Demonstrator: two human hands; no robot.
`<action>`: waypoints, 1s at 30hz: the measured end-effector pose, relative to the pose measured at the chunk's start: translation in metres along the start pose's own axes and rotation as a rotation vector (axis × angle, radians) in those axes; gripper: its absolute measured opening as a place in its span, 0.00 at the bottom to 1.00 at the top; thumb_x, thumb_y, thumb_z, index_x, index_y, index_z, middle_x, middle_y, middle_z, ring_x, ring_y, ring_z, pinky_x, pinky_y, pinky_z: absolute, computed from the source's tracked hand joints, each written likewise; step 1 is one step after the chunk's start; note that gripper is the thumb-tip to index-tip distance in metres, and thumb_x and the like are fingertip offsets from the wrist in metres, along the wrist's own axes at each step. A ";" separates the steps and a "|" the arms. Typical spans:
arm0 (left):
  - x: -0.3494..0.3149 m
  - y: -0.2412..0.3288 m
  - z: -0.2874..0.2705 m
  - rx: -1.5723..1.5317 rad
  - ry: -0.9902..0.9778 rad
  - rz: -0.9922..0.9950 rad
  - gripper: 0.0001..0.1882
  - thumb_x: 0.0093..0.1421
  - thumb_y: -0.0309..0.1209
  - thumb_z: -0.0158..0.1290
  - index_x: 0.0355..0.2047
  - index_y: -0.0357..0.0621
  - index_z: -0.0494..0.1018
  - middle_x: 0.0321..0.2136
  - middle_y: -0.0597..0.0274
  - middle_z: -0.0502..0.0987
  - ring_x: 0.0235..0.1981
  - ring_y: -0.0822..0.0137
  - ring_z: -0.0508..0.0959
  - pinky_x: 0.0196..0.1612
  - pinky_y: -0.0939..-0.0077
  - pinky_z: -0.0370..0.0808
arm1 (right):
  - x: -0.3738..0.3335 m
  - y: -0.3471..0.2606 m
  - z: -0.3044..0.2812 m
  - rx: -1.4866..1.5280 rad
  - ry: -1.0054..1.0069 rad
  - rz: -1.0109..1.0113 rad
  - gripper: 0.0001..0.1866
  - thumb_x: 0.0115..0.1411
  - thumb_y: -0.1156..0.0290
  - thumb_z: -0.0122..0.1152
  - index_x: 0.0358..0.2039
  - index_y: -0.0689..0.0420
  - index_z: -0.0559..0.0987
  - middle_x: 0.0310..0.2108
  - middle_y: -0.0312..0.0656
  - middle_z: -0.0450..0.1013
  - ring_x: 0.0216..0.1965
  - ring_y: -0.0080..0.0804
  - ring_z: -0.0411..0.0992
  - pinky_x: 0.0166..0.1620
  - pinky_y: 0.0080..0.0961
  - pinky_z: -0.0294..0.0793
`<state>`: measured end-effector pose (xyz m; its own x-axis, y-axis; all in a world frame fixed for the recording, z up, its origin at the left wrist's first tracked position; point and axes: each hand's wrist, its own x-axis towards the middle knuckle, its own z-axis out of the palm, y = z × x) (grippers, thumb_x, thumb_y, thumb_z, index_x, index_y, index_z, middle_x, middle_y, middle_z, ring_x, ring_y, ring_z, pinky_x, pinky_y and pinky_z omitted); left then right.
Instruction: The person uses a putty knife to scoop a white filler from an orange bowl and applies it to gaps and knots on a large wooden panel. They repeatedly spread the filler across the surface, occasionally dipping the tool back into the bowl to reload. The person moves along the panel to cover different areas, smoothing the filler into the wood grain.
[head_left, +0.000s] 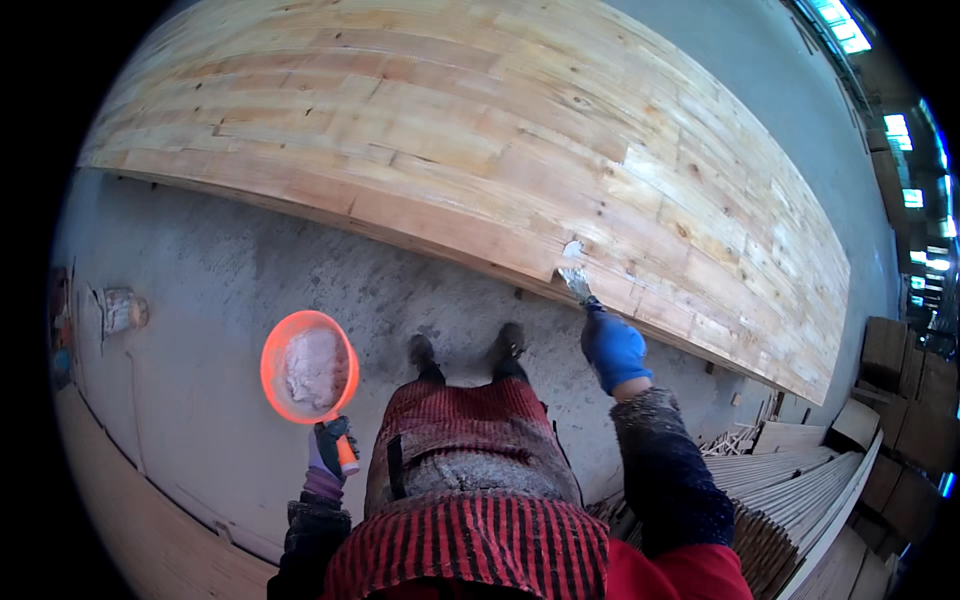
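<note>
My left hand, in a dark and purple glove, is closed round the handle of an orange plastic dipper. Pale pinkish putty lies in the dipper's bowl. On the right, my blue-gloved right hand grips a putty knife by its dark handle. Its metal blade meets the near edge of a large wooden panel made of many glued strips. Just beyond the blade, a whitish putty smear sits on the wood. Knots and small dark gaps dot the panel's surface.
Grey concrete floor runs between me and the panel. At the far left stands a small stained bucket. Stacked thin boards lie close by my right forearm, with brown boards behind. Another wooden surface borders the lower left.
</note>
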<state>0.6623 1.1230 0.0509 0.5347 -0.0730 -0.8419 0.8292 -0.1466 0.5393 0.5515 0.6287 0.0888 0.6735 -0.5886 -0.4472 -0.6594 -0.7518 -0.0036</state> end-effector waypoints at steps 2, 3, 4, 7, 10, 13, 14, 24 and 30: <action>0.008 0.016 -0.012 -0.022 -0.001 -0.030 0.10 0.56 0.34 0.54 0.34 0.44 0.70 0.19 0.63 0.70 0.16 0.66 0.73 0.19 0.71 0.73 | 0.007 -0.002 -0.018 0.021 0.128 -0.030 0.15 0.60 0.65 0.51 0.47 0.46 0.77 0.29 0.52 0.77 0.29 0.52 0.76 0.33 0.48 0.75; 0.014 0.022 -0.015 -0.032 -0.020 -0.042 0.09 0.56 0.34 0.54 0.34 0.44 0.69 0.19 0.63 0.70 0.16 0.66 0.73 0.19 0.71 0.74 | 0.018 -0.004 -0.021 0.015 0.212 -0.009 0.15 0.60 0.65 0.51 0.47 0.46 0.77 0.29 0.52 0.77 0.29 0.52 0.76 0.34 0.48 0.75; 0.019 0.025 -0.019 -0.042 -0.052 -0.037 0.10 0.56 0.35 0.54 0.33 0.45 0.69 0.20 0.64 0.70 0.16 0.67 0.73 0.18 0.72 0.73 | 0.026 -0.013 -0.021 0.055 0.242 -0.012 0.14 0.61 0.64 0.50 0.46 0.46 0.77 0.29 0.52 0.77 0.30 0.52 0.76 0.34 0.48 0.75; 0.027 0.031 -0.027 -0.048 -0.111 -0.036 0.10 0.56 0.36 0.54 0.33 0.46 0.69 0.20 0.65 0.71 0.16 0.69 0.73 0.17 0.73 0.72 | 0.029 -0.026 0.021 -0.005 0.086 0.080 0.14 0.63 0.63 0.46 0.41 0.52 0.78 0.32 0.55 0.77 0.31 0.51 0.78 0.35 0.49 0.76; 0.020 0.033 -0.033 -0.024 -0.092 -0.036 0.10 0.56 0.35 0.54 0.34 0.44 0.69 0.21 0.64 0.70 0.16 0.67 0.73 0.19 0.71 0.73 | 0.010 -0.034 -0.002 0.050 0.053 0.020 0.15 0.62 0.64 0.46 0.45 0.51 0.77 0.32 0.54 0.78 0.33 0.51 0.78 0.37 0.49 0.76; 0.020 0.025 -0.036 -0.008 -0.094 -0.041 0.10 0.56 0.35 0.54 0.34 0.44 0.69 0.21 0.64 0.70 0.16 0.67 0.73 0.18 0.72 0.73 | 0.017 -0.051 -0.002 0.044 0.140 0.048 0.14 0.62 0.66 0.47 0.43 0.52 0.78 0.30 0.54 0.78 0.31 0.52 0.78 0.36 0.47 0.77; 0.024 0.025 -0.029 -0.017 -0.109 -0.046 0.10 0.56 0.35 0.54 0.34 0.44 0.69 0.21 0.64 0.71 0.16 0.67 0.73 0.18 0.72 0.73 | 0.031 -0.049 0.034 -0.015 0.143 0.108 0.14 0.62 0.66 0.47 0.44 0.52 0.77 0.28 0.54 0.78 0.30 0.53 0.77 0.35 0.47 0.77; 0.010 0.018 -0.018 -0.018 -0.027 -0.007 0.10 0.57 0.35 0.54 0.34 0.43 0.70 0.20 0.64 0.71 0.16 0.67 0.74 0.18 0.72 0.74 | 0.051 -0.025 -0.045 -0.217 -0.087 -0.072 0.14 0.61 0.67 0.50 0.46 0.48 0.78 0.35 0.51 0.78 0.33 0.49 0.79 0.33 0.47 0.77; 0.001 0.005 0.000 -0.066 -0.029 -0.024 0.11 0.56 0.36 0.55 0.34 0.43 0.70 0.20 0.63 0.71 0.16 0.67 0.74 0.18 0.72 0.74 | 0.035 0.036 -0.028 -0.225 0.344 -0.298 0.09 0.50 0.68 0.58 0.17 0.55 0.79 0.20 0.48 0.74 0.23 0.48 0.74 0.26 0.42 0.72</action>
<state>0.6673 1.1217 0.0526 0.5103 -0.0987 -0.8543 0.8513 -0.0831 0.5181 0.5605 0.5732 0.0982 0.9175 -0.3739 -0.1353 -0.3588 -0.9252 0.1239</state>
